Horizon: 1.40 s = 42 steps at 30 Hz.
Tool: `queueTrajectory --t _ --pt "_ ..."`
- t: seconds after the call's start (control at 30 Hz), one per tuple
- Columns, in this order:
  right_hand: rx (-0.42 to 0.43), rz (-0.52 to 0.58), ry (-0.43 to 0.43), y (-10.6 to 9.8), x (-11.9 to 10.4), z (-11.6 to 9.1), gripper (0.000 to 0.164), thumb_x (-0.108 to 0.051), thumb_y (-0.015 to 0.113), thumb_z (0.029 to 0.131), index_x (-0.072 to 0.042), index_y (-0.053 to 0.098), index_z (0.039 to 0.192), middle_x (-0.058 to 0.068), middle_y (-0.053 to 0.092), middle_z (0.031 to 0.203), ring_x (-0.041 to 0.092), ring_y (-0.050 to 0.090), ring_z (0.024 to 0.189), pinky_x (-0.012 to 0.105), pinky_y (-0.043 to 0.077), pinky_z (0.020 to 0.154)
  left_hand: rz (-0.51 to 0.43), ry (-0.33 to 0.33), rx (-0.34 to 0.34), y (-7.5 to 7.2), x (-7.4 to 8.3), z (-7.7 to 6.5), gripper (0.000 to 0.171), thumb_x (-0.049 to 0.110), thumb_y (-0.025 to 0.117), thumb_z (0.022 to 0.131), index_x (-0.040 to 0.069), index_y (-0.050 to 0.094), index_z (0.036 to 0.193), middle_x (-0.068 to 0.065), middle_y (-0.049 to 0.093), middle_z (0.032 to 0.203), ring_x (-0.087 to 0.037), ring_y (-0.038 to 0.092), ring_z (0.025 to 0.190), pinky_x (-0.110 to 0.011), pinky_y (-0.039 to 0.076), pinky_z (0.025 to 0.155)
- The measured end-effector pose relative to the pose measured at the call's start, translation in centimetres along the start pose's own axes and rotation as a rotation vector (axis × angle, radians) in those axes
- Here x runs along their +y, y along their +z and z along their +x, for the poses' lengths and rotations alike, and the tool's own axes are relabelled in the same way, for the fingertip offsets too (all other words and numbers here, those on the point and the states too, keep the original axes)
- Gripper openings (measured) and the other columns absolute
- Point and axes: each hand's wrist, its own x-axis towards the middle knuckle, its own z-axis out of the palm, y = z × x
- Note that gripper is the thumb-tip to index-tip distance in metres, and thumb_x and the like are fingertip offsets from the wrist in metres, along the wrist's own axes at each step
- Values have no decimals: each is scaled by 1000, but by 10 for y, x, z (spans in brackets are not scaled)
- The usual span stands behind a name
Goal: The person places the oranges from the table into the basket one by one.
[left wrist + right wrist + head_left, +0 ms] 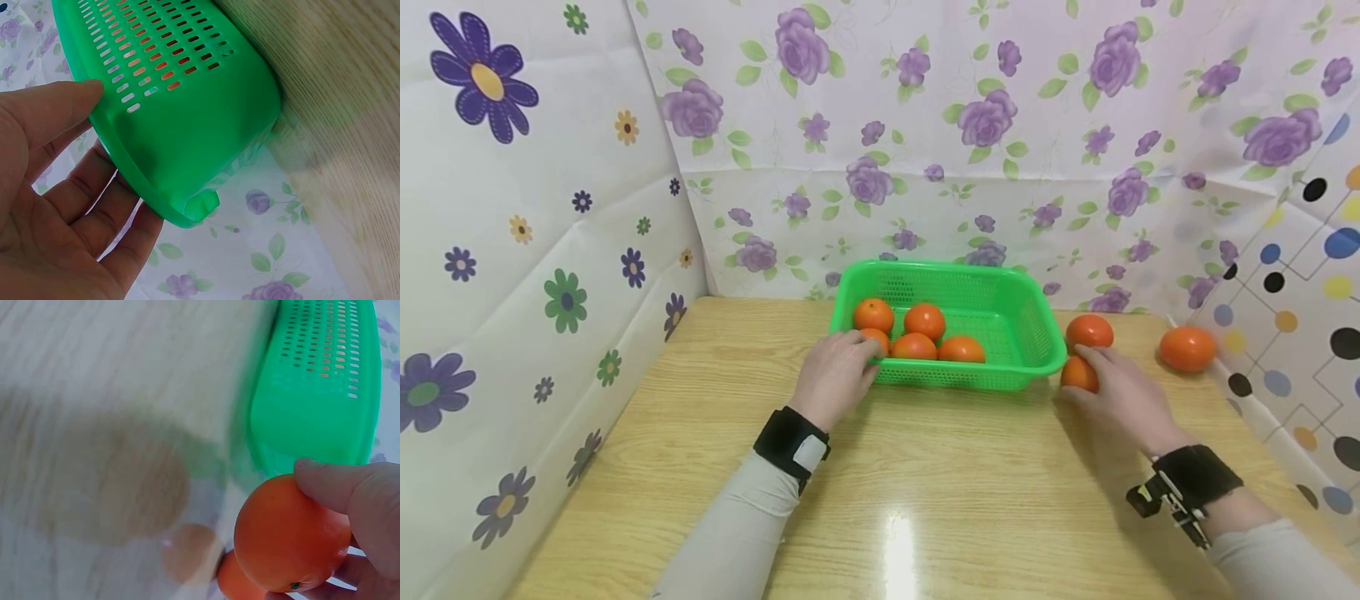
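Note:
A green plastic basket [970,377] with perforated sides stands at the back of the table, several oranges [913,346] gathered in its left part. My left hand [837,371] grips the basket's rim at the front left corner. In the left wrist view the thumb lies on the outer wall and the fingers [94,187] reach over the rim. Just right of the basket, my right hand [1123,396] holds an orange [290,534] between thumb and fingers. Behind that one, a redder round fruit [1090,332] rests on the table, close to the basket's right end.
Another red-orange fruit [1187,348] lies farther right on the wooden table [970,483], by the dotted side cloth [1292,333]. Flowered cloth [925,167] hangs right behind the basket, and a second flowered sheet [550,250] closes off the left side.

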Motion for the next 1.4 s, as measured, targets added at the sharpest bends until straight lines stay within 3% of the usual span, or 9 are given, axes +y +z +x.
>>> queueTrajectory --t 0.4,0.77,1.03,1.4 --pt "63 -71 -19 -27 1 5 76 -37 83 101 5 53 156 37 59 139 50 66 105 61 57 76 -7 2 -4 1 -1 0 15 9 89 94 15 80 105 -4 77 103 -28 70 92 -42 58 83" --pt "80 -78 -16 -48 -9 12 79 -44 81 102 -1 50 160 35 52 154 57 60 120 65 53 79 -6 3 -6 2 -2 0 17 9 89 94 15 80 106 -4 77 104 -28 70 93 -42 58 84" --pt "87 -76 -27 -54 -26 18 80 -43 83 101 -1 50 161 34 52 156 57 60 121 67 56 79 -11 11 7 0 0 0 16 8 90 93 14 81 105 -5 77 102 -28 71 92 -42 58 83" --pt "105 -71 -122 -53 -55 30 74 -30 85 99 -1 53 159 31 55 154 53 64 119 65 56 86 -2 10 6 0 0 0 16 9 90 93 15 80 106 -4 77 102 -28 70 91 -41 58 82"
